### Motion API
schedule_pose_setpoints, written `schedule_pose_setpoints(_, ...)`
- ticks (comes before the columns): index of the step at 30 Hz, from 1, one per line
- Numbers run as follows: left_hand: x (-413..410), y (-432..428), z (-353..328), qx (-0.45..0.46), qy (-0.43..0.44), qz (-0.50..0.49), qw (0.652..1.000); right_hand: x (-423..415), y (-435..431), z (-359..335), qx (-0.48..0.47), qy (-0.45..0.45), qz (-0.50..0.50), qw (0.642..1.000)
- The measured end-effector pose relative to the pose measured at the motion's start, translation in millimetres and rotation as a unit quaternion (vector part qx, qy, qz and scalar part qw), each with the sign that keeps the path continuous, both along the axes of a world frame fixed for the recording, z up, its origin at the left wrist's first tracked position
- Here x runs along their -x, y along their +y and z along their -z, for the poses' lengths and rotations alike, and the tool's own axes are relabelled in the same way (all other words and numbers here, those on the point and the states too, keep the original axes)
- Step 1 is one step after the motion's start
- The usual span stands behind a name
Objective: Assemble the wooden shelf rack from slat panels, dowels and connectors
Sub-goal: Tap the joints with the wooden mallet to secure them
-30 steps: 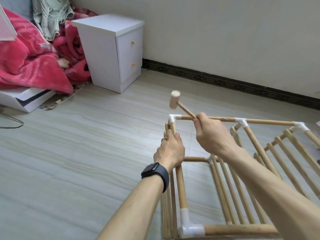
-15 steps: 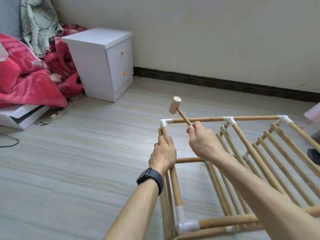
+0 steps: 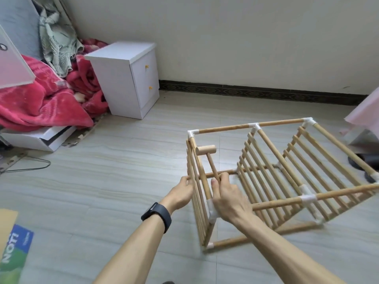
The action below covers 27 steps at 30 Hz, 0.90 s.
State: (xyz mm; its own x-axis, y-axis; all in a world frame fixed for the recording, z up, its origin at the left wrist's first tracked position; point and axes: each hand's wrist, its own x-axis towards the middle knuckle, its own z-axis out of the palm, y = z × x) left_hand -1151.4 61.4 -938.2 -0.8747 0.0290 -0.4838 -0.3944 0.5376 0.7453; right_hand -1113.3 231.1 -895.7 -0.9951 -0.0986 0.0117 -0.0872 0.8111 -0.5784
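The wooden shelf rack (image 3: 274, 160) lies on its side on the floor, its slat panels joined by dowels and white connectors (image 3: 193, 133). My right hand (image 3: 227, 195) grips the handle of a small wooden mallet (image 3: 206, 150), whose head sits just inside the rack's left end panel. My left hand (image 3: 181, 192), with a black watch on its wrist, holds the outside of that left slat panel (image 3: 194, 193). A near corner connector (image 3: 212, 212) is partly hidden behind my right hand.
A white two-drawer cabinet (image 3: 127, 78) stands by the wall at the back left, beside a heap of red blankets (image 3: 41, 103) and a flat white box (image 3: 39, 138). A blue and green printed carton (image 3: 14, 255) lies at the lower left. Pink fabric (image 3: 365, 113) hangs at the right edge.
The mallet has swung down from above the top left connector to beside the left panel. Both hands dropped lower on that panel, and the view pulled back from the rack.
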Motion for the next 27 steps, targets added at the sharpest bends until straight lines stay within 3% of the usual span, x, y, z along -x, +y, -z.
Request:
schedule_pose_setpoints(4,-23,-23,-41,0.036,0.022,0.065,0.997,16,-9,-50,0.079,0.117,0.026,0.990)
schedule_pose_setpoints(9,-49,-15,-118,-0.081,0.105,0.064,0.989,49,-23,-141,0.194,0.161,0.063,0.966)
schedule_pose_setpoints(12,-64,-2,-143,0.047,0.209,0.119,0.969,62,-19,-181,0.219,0.164,0.092,0.957)
schedule_pose_setpoints(15,-61,4,-168,0.194,0.295,0.116,0.928,68,-10,-203,0.260,0.164,0.095,0.947)
schedule_pose_setpoints(20,-34,7,-226,0.230,0.328,0.152,0.904,63,6,-221,0.363,0.286,0.131,0.877)
schedule_pose_setpoints(27,6,44,-260,0.364,0.367,0.244,0.821,60,55,-204,0.477,0.338,0.233,0.777)
